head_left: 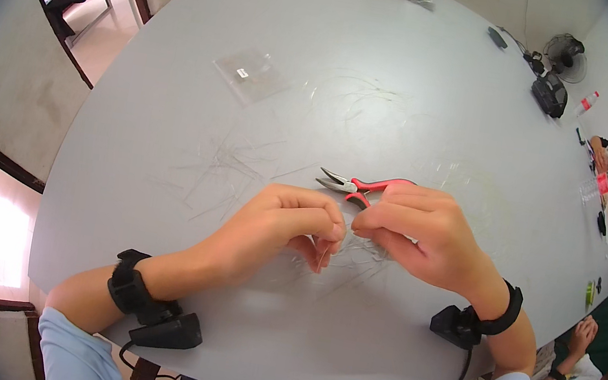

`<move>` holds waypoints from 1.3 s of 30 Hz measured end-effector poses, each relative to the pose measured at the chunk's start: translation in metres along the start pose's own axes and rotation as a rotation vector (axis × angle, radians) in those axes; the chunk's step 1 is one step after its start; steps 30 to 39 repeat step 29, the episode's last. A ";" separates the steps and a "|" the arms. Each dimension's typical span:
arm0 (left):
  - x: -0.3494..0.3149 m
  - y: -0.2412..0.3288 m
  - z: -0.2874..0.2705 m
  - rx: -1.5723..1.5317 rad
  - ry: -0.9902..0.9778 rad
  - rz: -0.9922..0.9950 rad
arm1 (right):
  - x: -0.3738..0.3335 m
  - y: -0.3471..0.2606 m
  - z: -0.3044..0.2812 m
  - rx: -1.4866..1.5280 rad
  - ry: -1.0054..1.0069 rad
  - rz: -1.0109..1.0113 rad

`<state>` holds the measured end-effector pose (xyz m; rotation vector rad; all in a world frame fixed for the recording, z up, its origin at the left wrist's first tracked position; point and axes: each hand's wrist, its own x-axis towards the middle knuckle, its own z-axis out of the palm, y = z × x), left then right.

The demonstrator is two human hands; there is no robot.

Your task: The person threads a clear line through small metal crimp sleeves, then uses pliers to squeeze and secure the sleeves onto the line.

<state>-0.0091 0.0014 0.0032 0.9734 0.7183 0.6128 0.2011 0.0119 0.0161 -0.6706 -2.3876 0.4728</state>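
Note:
My left hand (287,219) is closed in a pinch, with a thin wire-like strand (321,261) showing below the fingertips. Close beside it, my right hand (428,234) is also closed, thumb and fingertips pressed together. Anything between those fingertips is too small to make out. Just past the hands lie pliers with red and black handles (368,185), jaws pointing left and slightly apart. My right hand hides part of the handles. Under and between the hands is a loose heap of thin strands (355,266).
More thin strands (232,167) are scattered to the left. Beyond them lies a clear plastic bag (250,76) with a white label. Bottles (605,184), a black case (549,95) and a small fan (566,56) are on the right. Other people sit around the grey table (179,75).

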 end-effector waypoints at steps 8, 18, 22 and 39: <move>0.001 -0.004 0.000 -0.012 0.082 0.012 | 0.004 -0.001 -0.007 0.144 -0.057 0.163; 0.001 -0.001 -0.002 -0.043 0.056 0.006 | 0.000 -0.001 -0.015 0.129 -0.037 0.292; 0.004 -0.002 -0.009 -0.082 0.086 0.063 | 0.013 0.004 -0.031 0.333 -0.109 0.691; 0.008 0.001 -0.022 -0.195 0.460 0.339 | 0.037 0.075 -0.047 0.442 0.097 0.807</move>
